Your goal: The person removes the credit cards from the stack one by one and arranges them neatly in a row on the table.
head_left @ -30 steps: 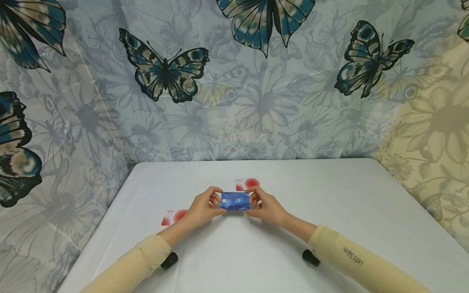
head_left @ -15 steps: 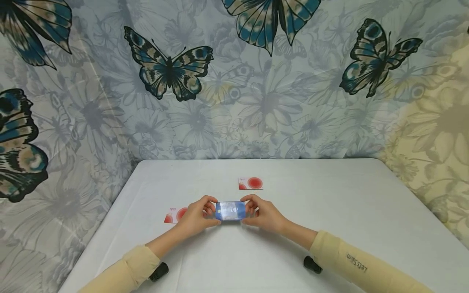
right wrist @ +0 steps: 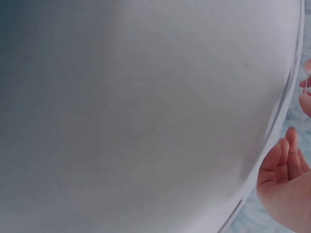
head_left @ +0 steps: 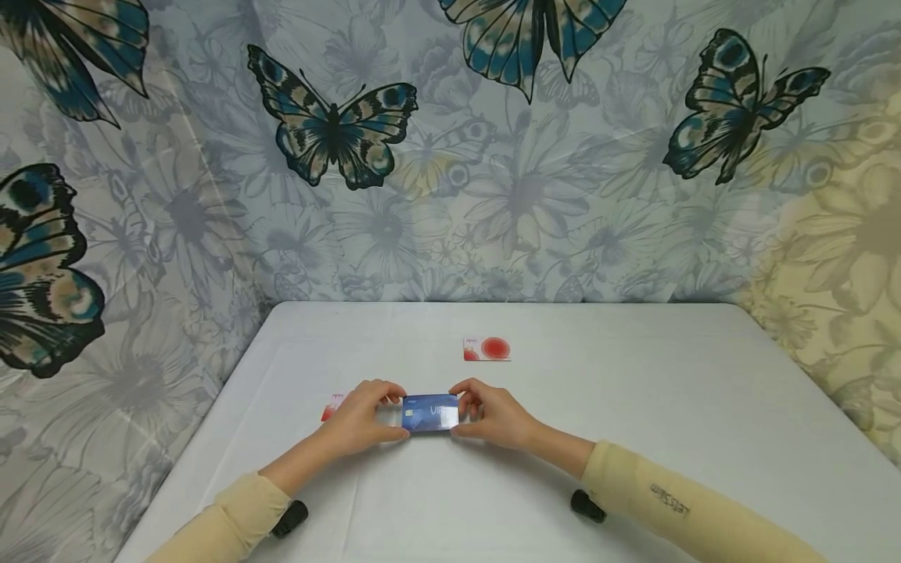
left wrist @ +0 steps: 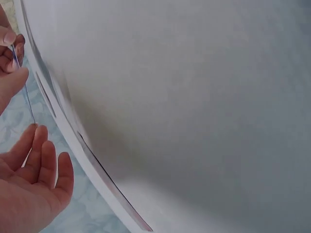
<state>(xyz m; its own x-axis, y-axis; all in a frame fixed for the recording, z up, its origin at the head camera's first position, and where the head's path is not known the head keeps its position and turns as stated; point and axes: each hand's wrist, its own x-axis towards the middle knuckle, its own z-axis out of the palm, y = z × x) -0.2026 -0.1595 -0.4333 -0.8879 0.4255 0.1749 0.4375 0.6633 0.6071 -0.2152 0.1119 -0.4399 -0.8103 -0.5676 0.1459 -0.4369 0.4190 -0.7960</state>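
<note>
Left hand (head_left: 355, 421) and right hand (head_left: 498, 417) pinch a glossy card (head_left: 427, 413). The head view shows its rectangular face; the left wrist view, its thin edge.

A smooth white table (head_left: 669, 383) carries a red-and-white card (head_left: 487, 349) lying flat at 12 o'clock, and a 2nd card (head_left: 332, 407), partly hidden, at 9 o'clock.

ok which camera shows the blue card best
The head view: there the blue card faces the camera between the left hand and right hand. The left wrist view shows it edge-on; the right wrist view, at most a thin sliver.
</note>
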